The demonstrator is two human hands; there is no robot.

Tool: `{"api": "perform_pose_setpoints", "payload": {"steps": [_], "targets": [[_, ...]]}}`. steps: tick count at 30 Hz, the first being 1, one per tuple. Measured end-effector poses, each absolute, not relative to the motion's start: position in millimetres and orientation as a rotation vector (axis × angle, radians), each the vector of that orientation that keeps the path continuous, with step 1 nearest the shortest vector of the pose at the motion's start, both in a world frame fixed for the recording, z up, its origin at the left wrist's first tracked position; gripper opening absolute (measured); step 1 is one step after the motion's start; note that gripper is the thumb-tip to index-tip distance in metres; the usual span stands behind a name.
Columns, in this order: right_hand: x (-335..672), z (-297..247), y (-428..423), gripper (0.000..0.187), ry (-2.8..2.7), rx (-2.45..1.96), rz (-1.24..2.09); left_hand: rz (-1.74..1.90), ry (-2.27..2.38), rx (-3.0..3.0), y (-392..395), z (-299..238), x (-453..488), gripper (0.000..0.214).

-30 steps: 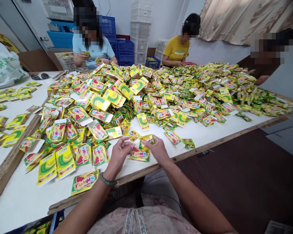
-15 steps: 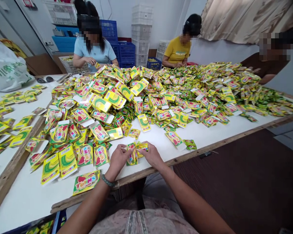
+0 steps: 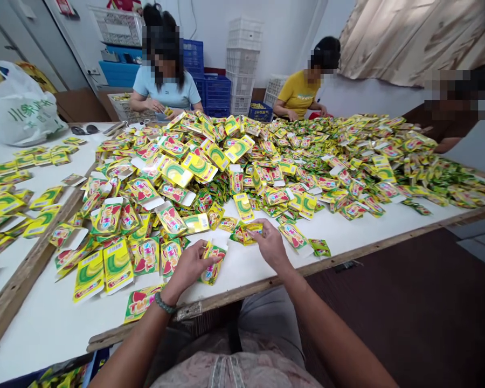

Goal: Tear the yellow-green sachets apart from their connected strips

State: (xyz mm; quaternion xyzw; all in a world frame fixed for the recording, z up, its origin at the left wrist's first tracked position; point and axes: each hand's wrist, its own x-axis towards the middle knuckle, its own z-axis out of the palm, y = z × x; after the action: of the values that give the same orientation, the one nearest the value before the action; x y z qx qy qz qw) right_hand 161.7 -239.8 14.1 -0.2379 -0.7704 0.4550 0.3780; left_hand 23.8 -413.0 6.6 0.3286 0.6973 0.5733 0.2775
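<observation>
Near the table's front edge, my left hand (image 3: 191, 268) is closed around a small "TWINS" candy box (image 3: 215, 265) with a watermelon print, its white open end pointing up and away. To the right and a little farther off, my right hand (image 3: 271, 247) pinches small green and yellow sachets (image 3: 243, 233) just above the tabletop. The two hands are apart. Beyond them rises a large heap of flat boxes (image 3: 200, 168) and sachets. Left of my left wrist, one box (image 3: 139, 304) lies flat.
A wooden strip (image 3: 44, 245) divides the table, with more boxes (image 3: 44, 221) beyond it. A blue crate (image 3: 91, 369) of sachets stands below the near left edge. Co-workers sit across the table, one in a light blue shirt (image 3: 167, 94). A white plastic bag (image 3: 28, 116) sits far left.
My hands have separated. The right moved away and right with the sachets, while the left keeps the box, now tilted. The view has shifted slightly.
</observation>
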Motion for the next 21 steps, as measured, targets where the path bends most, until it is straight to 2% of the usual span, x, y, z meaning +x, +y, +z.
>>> {"api": "perform_pose_setpoints", "payload": {"steps": [6, 12, 16, 21], "targets": [[148.7, 60.7, -247.1, 0.021, -2.704, -0.207, 0.695, 1.523, 1.431, 0.803, -415.2, 1.6, 33.4, 0.035], [125.4, 67.6, -249.5, 0.017, -3.081, 0.121, 0.446, 1.532, 1.387, 0.75, -416.5, -2.7, 36.4, 0.033], [112.9, 65.4, -249.1, 0.013, -2.991, 0.202, 0.497, 1.556, 1.324, 0.724, -415.4, -1.9, 35.6, 0.039], [109.0, 46.3, -260.5, 0.011, -2.655, -0.074, 0.58, 1.628, 1.219, 0.688, -417.3, -2.9, 34.5, 0.049]]}}
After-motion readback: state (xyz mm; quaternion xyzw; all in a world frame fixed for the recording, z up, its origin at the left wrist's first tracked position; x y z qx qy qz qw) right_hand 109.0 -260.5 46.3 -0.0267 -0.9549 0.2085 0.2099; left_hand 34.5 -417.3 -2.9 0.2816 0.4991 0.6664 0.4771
